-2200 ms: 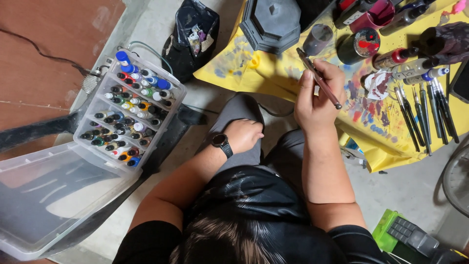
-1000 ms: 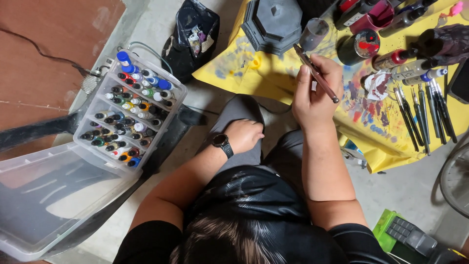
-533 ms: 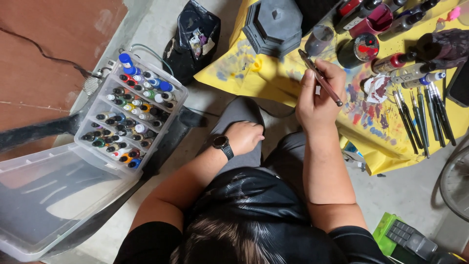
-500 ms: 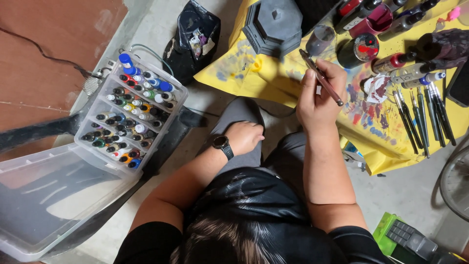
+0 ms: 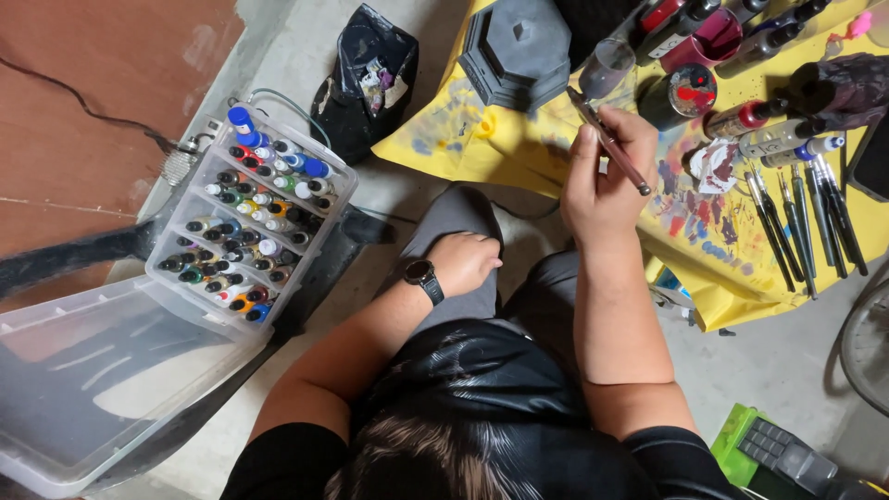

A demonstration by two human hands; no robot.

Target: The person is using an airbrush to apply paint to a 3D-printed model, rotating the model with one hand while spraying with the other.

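My right hand (image 5: 602,176) holds a thin paintbrush (image 5: 611,143) like a pen, its tip pointing up-left toward a grey octagonal object (image 5: 516,51) on a paint-stained yellow sheet (image 5: 482,139). A small glass cup (image 5: 607,67) stands just past the brush tip. My left hand (image 5: 466,261), with a black watch (image 5: 423,276) on the wrist, rests as a loose fist on my grey-trousered knee and holds nothing.
An open clear plastic case (image 5: 255,227) of small paint bottles lies at my left, its lid (image 5: 83,389) flat beside it. A black bag (image 5: 366,69) lies behind it. Several brushes (image 5: 796,222), paint bottles (image 5: 769,130) and a dark paint pot (image 5: 681,93) cover the sheet's right side.
My right hand and the brush have shifted slightly; the view has drifted a little. My left hand stays on my knee.
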